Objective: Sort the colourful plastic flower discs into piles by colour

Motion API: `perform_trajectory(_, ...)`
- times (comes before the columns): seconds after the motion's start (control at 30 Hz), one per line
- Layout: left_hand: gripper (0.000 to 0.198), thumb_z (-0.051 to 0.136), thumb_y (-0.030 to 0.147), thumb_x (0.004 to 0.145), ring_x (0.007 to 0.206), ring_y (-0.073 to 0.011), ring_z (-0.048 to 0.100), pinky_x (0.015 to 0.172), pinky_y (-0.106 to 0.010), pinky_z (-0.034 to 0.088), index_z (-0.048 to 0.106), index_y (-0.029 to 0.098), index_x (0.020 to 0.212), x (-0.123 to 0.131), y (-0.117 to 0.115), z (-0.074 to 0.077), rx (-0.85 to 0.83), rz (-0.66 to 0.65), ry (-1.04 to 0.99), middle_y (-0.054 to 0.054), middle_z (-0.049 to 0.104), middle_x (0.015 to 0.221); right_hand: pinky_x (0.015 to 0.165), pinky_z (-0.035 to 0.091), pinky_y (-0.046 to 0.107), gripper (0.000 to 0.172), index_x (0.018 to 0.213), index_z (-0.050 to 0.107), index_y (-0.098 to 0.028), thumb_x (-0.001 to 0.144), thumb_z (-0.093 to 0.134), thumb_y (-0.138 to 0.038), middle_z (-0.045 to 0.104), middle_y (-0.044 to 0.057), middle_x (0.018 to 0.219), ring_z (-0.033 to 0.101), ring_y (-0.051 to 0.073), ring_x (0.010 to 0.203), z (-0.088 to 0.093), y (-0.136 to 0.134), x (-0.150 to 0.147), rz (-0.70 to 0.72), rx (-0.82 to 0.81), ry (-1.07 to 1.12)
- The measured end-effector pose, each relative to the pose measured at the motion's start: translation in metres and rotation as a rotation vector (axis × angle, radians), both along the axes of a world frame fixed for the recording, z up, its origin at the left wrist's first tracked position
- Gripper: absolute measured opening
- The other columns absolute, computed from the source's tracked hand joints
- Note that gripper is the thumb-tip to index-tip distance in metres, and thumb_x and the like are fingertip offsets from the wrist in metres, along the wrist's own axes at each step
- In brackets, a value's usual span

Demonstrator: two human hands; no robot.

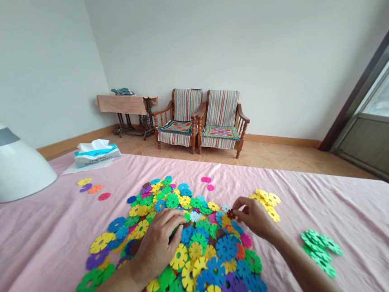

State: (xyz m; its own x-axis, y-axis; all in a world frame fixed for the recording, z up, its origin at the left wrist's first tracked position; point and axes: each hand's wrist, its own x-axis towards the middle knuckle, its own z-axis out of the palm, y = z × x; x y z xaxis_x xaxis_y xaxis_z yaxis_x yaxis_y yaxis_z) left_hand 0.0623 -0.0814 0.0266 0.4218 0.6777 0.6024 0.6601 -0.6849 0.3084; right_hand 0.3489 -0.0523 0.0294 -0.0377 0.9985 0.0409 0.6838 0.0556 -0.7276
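A wide heap of colourful plastic snowflake discs (pixel 226 247), notched around their rims, spreads over the pink cloth in front of me. My right hand (pixel 255 215) pinches a brown snowflake disc (pixel 231 214) between thumb and fingertips at the heap's right side. Over the middle of the heap, my left hand (pixel 158 240) is curled, palm down. A green snowflake disc (pixel 187 217) shows right at its fingertips. The palm side is hidden, so what lies in that hand cannot be made out.
Yellow discs (pixel 265 201) and green discs (pixel 321 250) form separate groups at right. Two pink discs (pixel 206 180) lie behind the heap, several loose discs (pixel 95 188) at left. A tissue box (pixel 97 155) and white appliance (pixel 15 166) stand at back left. Two chairs (pixel 219 121) are beyond.
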Motion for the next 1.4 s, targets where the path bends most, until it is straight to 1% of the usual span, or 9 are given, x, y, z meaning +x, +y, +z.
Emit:
perform_trajectory(0.2,0.020,0.049,0.011,0.087,0.097,-0.0192,0.059,0.088,-0.034,0.049,0.064,0.022,0.095,-0.001,0.001,-0.001,-0.010,0.003,0.007,-0.004,0.064,0.098,0.049,0.042,0.022,0.014,0.070,0.065,-0.019,0.073,0.054,-0.027,0.067,0.001,0.058,0.062,0.015,0.054,0.005,0.001,0.005,-0.027,0.036,0.065)
perform_trajectory(0.37,0.020,0.049,0.012,0.088,0.096,-0.0189,0.059,0.086,-0.033,0.049,0.063,0.023,0.096,-0.001,0.001,0.000,-0.018,-0.002,0.007,-0.004,0.063,0.098,0.055,0.046,0.022,0.010,0.069,0.061,-0.018,0.072,0.052,-0.024,0.071,0.003,0.068,0.065,0.014,0.060,0.006,0.000,0.001,0.039,0.005,0.178)
perform_trajectory(0.47,0.020,0.049,0.012,0.088,0.096,-0.0187,0.059,0.086,-0.033,0.049,0.063,0.022,0.096,-0.001,0.000,0.000,-0.021,-0.005,0.011,-0.004,0.063,0.098,0.050,0.044,0.021,0.006,0.067,0.053,-0.019,0.070,0.048,-0.020,0.068,0.001,0.066,0.063,0.013,0.055,0.011,-0.005,-0.007,0.089,-0.057,0.288)
perform_trajectory(0.57,0.020,0.048,0.012,0.088,0.097,-0.0186,0.058,0.087,-0.033,0.048,0.063,0.022,0.096,-0.001,0.000,-0.001,-0.018,-0.008,0.012,-0.004,0.063,0.098,0.048,0.041,0.020,0.007,0.071,0.054,-0.019,0.069,0.048,-0.017,0.062,-0.002,0.061,0.059,0.011,0.053,0.014,-0.011,-0.016,0.186,-0.127,0.342)
perform_trajectory(0.67,0.020,0.048,0.011,0.089,0.098,-0.0186,0.057,0.088,-0.034,0.047,0.062,0.021,0.096,0.000,0.000,0.000,-0.021,-0.010,0.012,-0.004,0.062,0.099,0.048,0.036,0.018,0.013,0.078,0.062,-0.018,0.068,0.054,-0.017,0.057,-0.004,0.059,0.053,0.009,0.054,0.014,-0.018,-0.023,0.296,-0.167,0.214)
perform_trajectory(0.77,0.019,0.047,0.011,0.089,0.098,-0.0186,0.057,0.088,-0.035,0.047,0.062,0.021,0.096,0.000,0.001,-0.001,-0.023,-0.008,0.013,-0.004,0.062,0.100,0.049,0.032,0.019,0.013,0.078,0.067,-0.018,0.066,0.061,-0.017,0.056,-0.004,0.061,0.048,0.008,0.057,0.015,-0.024,-0.025,0.333,-0.147,0.062)
perform_trajectory(0.93,0.019,0.048,0.011,0.089,0.098,-0.0188,0.057,0.088,-0.035,0.047,0.062,0.021,0.096,-0.001,-0.001,-0.002,-0.021,-0.007,0.021,-0.004,0.062,0.099,0.050,0.031,0.019,0.011,0.075,0.065,-0.017,0.065,0.062,-0.014,0.056,-0.005,0.061,0.047,0.008,0.057,0.019,-0.028,-0.026,0.319,-0.142,-0.002)
perform_trajectory(1.23,0.019,0.048,0.011,0.089,0.098,-0.0187,0.057,0.088,-0.035,0.047,0.062,0.021,0.096,0.000,0.000,-0.001,-0.019,-0.006,0.019,-0.004,0.062,0.100,0.051,0.028,0.020,0.010,0.066,0.060,-0.018,0.064,0.056,-0.008,0.053,-0.005,0.059,0.045,0.008,0.056,0.019,-0.027,-0.028,0.263,-0.030,-0.107)
perform_trajectory(1.4,0.019,0.047,0.011,0.090,0.098,-0.0184,0.057,0.088,-0.035,0.046,0.061,0.021,0.097,0.000,0.001,-0.001,-0.027,-0.015,0.021,-0.004,0.062,0.099,0.051,0.029,0.020,0.012,0.074,0.060,-0.018,0.064,0.061,-0.013,0.054,-0.005,0.061,0.047,0.009,0.057,0.021,-0.029,-0.028,0.287,-0.096,-0.065)
